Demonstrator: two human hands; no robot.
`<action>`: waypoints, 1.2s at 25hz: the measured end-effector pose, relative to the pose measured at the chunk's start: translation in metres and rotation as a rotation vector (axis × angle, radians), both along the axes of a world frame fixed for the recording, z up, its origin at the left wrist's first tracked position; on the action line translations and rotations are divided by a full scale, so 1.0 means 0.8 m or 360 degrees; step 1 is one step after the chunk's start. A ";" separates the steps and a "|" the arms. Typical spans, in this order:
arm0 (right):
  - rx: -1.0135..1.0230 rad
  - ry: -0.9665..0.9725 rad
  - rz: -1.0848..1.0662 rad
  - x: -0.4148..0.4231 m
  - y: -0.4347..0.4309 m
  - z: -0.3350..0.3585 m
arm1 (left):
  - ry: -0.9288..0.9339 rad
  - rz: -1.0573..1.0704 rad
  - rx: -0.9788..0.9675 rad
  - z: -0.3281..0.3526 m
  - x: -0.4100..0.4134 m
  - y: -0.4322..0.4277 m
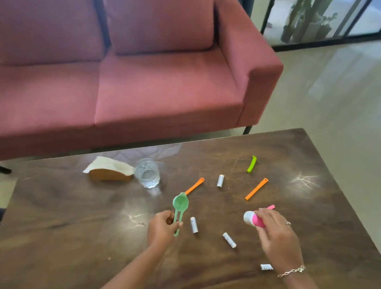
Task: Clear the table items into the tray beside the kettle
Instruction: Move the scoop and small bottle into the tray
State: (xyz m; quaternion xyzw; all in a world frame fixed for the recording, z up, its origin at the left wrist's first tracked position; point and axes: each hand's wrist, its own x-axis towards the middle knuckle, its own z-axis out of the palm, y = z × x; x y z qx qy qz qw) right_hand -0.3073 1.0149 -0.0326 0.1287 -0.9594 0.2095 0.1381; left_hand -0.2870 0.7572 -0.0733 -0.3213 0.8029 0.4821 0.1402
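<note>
The green scoop (178,212) is in the left hand (163,226), whose fingers curl round its slotted handle. Its long axis runs away from the person, with the round bowl at the far end, above the table (78,214). The right hand (274,235) grips a pink-and-white bottle (252,219) that lies sideways, its white end pointing left.

Neither the tray nor the kettle is in view, so I cannot tell which way the load must travel.

Of the loose pieces, one white cylinder (194,225) lies just right of the left hand, lengthwise away from the person. Another (229,240) lies slantwise between the hands, and a third (266,267) sits by the right wrist. Further off are a fourth (220,180), two orange clips (195,185) (256,189), a lime clip (251,164), and a pink clip (271,207) partly hidden behind the right hand. A drinking glass (147,173) and a napkin holder (108,171) stand to the far left. With both hands full, any further pickup looks awkward.
</note>
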 end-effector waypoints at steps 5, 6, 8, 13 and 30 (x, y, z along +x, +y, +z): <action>-0.0094 0.0066 0.0188 0.055 -0.141 0.027 | 0.0148 0.0219 0.0046 0.024 0.111 -0.122; -0.0124 0.0072 0.0234 0.069 -0.168 0.030 | 0.0176 0.0261 0.0042 0.029 0.134 -0.143; -0.0170 0.0085 0.0368 0.104 -0.231 0.037 | 0.0227 0.0386 0.0017 0.043 0.188 -0.198; -0.0214 0.0059 0.0643 0.195 -0.379 0.052 | 0.0326 0.0625 -0.0078 0.082 0.320 -0.329; -0.0161 -0.0025 0.1048 0.251 -0.676 0.046 | 0.0407 0.0968 -0.0147 0.099 0.428 -0.561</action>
